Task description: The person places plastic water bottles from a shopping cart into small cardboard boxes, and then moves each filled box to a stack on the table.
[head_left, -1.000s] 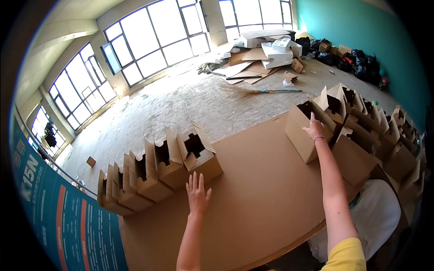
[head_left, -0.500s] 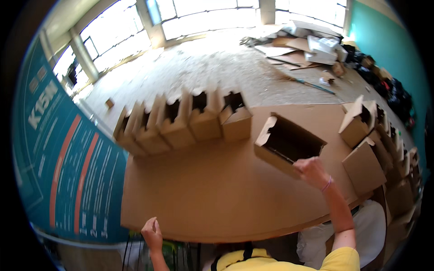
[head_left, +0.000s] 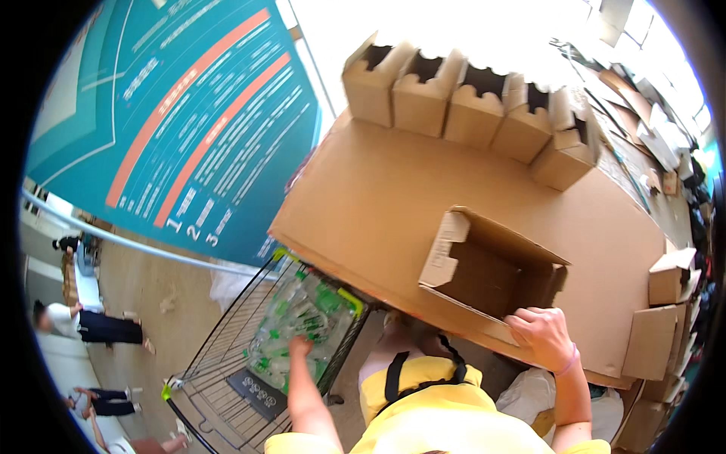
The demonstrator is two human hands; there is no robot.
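An open cardboard box [head_left: 484, 265] lies on the cardboard-covered table [head_left: 378, 197], near its front edge. My right hand [head_left: 543, 337] grips the box's near rim. My left hand [head_left: 300, 348] reaches down into a wire shopping cart [head_left: 227, 363] at my lower left, fingers touching a heap of clear plastic bottles with green caps [head_left: 299, 318]. Whether it holds one I cannot tell.
A row of several open cardboard boxes [head_left: 469, 98] lines the table's far edge. More boxes [head_left: 665, 303] stand stacked at the right. A teal banner [head_left: 174, 113] hangs to the left. People [head_left: 91, 325] stand on a lower floor at far left. Flattened cardboard [head_left: 643, 113] litters the floor beyond.
My right hand pulled one box from the right stack across the table to its front edge. My left hand left the table and dropped into the cart. My view swung down and left.
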